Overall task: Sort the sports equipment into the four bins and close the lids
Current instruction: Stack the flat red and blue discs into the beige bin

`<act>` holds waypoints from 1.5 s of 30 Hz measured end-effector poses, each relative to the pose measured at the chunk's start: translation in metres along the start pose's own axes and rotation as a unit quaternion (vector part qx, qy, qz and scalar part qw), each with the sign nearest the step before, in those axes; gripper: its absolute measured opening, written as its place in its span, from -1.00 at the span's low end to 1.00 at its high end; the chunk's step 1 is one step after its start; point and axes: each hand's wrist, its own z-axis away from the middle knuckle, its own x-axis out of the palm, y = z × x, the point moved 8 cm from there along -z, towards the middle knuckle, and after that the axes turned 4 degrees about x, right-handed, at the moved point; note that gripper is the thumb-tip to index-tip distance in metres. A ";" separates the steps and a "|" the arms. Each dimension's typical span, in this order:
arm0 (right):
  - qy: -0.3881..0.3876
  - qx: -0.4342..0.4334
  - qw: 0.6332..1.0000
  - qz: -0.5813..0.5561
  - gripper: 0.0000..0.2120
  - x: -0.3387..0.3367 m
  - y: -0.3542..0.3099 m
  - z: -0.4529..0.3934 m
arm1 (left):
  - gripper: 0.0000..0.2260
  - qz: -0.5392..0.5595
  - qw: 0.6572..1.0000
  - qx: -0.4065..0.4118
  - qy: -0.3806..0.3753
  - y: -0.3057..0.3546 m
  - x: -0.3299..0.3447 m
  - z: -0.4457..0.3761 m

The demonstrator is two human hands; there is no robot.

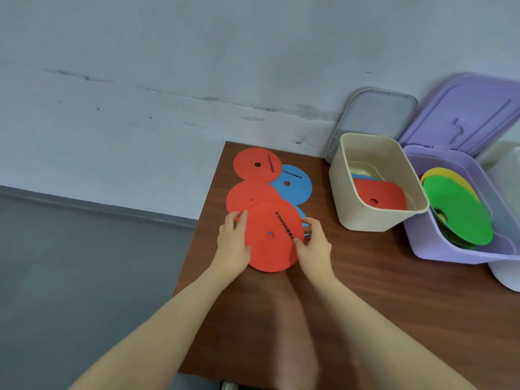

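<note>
Flat round marker discs lie on the brown table (365, 291). My left hand (233, 240) and my right hand (313, 243) grip the nearest red disc (273, 249) by its left and right edges. Behind it lie a second red disc (244, 197), a third red disc (257, 164) and a blue disc (292, 184); another blue disc (300, 212) peeks out under the held one. The open beige bin (363, 218) holds a red disc (380, 195) over a blue one. The open purple bin (427, 243) holds a green disc (458, 212) and a yellow disc (447, 174).
The beige bin's grey lid (377, 114) and the purple lid (464, 114) lean against the wall behind their bins. A white container (506, 274) stands at the right edge. The table's left edge drops to a grey floor (84, 263).
</note>
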 end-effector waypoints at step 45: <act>0.018 -0.031 0.998 -0.054 -0.65 0.009 0.002 -0.018 | -0.49 0.097 0.993 -0.058 0.039 -0.005 -0.005 -0.012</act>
